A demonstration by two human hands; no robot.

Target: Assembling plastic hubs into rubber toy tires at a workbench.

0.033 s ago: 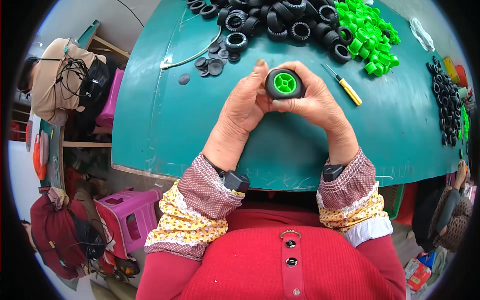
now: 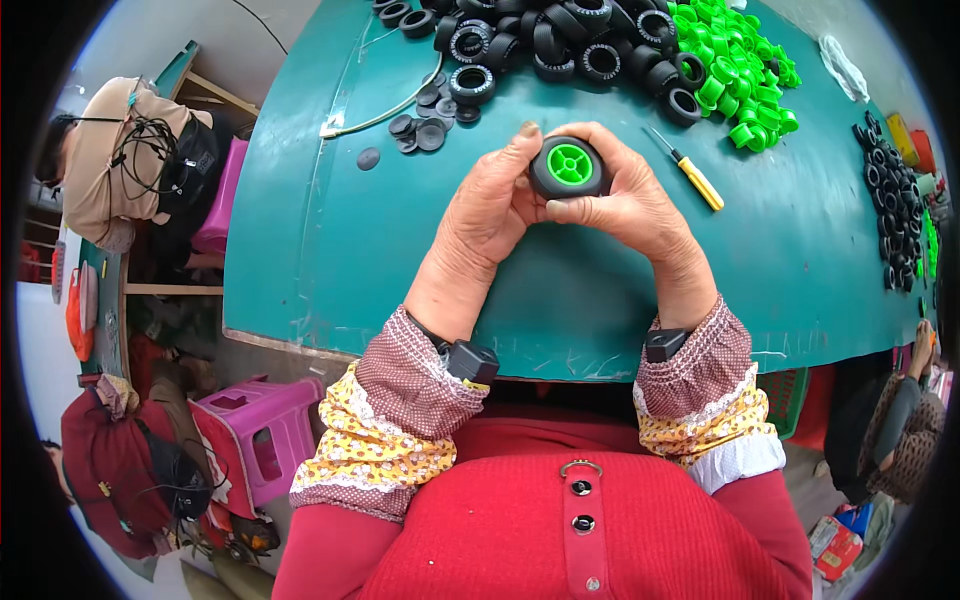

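Note:
Between my two hands is a small toy wheel [image 2: 542, 183], a black tyre with a bright green spoked hub set in it, its hub face turned up toward me. My right hand [image 2: 640, 195] grips it from the right, thumb along the near edge and fingers curled over the far side. My left hand [image 2: 490, 195] closes on its left side, the thumb raised at the far left edge; some of its fingers are hidden behind the wheel. Just right of my hands a screwdriver [image 2: 700, 184] with a yellow handle lies on the table.
A heap of black tyres [image 2: 553, 45] and a pile of green hubs [image 2: 745, 75] cover the far side of the green table [image 2: 330, 250]. Black discs [image 2: 430, 134] lie left of them, by a pale curved strip [image 2: 385, 120]. More tyres [image 2: 890, 200] lie far right. Pink stools [image 2: 262, 440] and other people are at the sides.
The wheel has tilted very slightly in my hands. Otherwise nothing visibly differs.

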